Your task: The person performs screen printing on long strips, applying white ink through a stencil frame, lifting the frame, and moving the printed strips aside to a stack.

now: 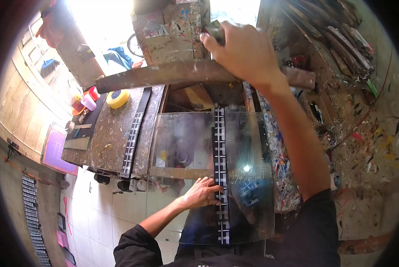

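Observation:
A long black strip with white plaid pattern (220, 155) runs front to back on a sheet of glass (179, 138) over an open-topped wooden frame. My left hand (200, 192) rests at the strip's left edge, fingers apart and touching it. My right hand (248, 53) is raised above the far end, closed round a small greenish object (215, 29) that I cannot make out. Beneath that hand a long brown board (164, 71) lies crosswise. A similar patterned strip (132, 142) lies on the stained bench (88, 151) at the left.
The bench holds a yellow tape roll (118, 99) and cups (88, 102). A purple framed screen (57, 151) stands left of it. At the right are a paint-splattered surface (355, 155) and bundled tools (348, 51). Patterned strips (32, 218) lie at the lower left.

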`<act>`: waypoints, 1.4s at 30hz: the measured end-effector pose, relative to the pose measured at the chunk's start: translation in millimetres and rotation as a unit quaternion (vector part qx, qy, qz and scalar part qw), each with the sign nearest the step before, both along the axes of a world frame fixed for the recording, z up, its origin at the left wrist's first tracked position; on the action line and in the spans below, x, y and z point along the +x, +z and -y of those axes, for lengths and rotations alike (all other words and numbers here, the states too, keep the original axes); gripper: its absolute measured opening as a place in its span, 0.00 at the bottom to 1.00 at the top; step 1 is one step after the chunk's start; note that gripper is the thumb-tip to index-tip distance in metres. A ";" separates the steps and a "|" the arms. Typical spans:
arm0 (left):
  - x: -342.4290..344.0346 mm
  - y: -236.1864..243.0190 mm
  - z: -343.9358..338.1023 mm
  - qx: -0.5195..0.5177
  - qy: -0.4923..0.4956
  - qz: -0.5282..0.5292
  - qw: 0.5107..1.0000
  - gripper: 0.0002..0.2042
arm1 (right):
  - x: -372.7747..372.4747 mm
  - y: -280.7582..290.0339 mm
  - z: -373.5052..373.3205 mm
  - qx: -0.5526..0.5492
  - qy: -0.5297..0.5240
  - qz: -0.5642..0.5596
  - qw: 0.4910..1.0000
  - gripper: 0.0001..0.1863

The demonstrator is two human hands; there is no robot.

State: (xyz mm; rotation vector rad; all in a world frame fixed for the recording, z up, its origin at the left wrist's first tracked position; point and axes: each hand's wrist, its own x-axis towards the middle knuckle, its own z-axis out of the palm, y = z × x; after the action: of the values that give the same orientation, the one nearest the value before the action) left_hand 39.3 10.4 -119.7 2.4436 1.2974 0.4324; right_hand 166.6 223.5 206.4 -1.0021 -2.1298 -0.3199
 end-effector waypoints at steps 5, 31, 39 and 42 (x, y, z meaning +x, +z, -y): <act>-6.2 -6.6 3.8 -0.095 0.076 0.143 0.982 0.13 | -0.2 27.7 -30.5 0.001 0.000 -0.018 1.000 0.29; 178.5 -57.3 -192.3 0.255 -0.065 0.138 0.955 0.30 | 17.7 32.4 -88.6 0.257 -0.031 0.223 0.940 0.14; 188.9 16.8 -111.9 0.126 -0.036 -0.056 0.990 0.39 | 13.0 16.2 -53.4 -0.074 -0.004 -0.008 0.997 0.24; 40.3 20.6 -38.1 -0.077 0.140 -0.031 0.987 0.35 | -10.5 21.3 -59.0 -0.032 0.030 0.054 0.998 0.24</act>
State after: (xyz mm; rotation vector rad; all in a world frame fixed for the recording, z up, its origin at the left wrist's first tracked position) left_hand 79.6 48.5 -99.1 2.1714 1.6447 0.3143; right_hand 156.1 282.5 227.7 -0.9752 -2.2757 -0.2851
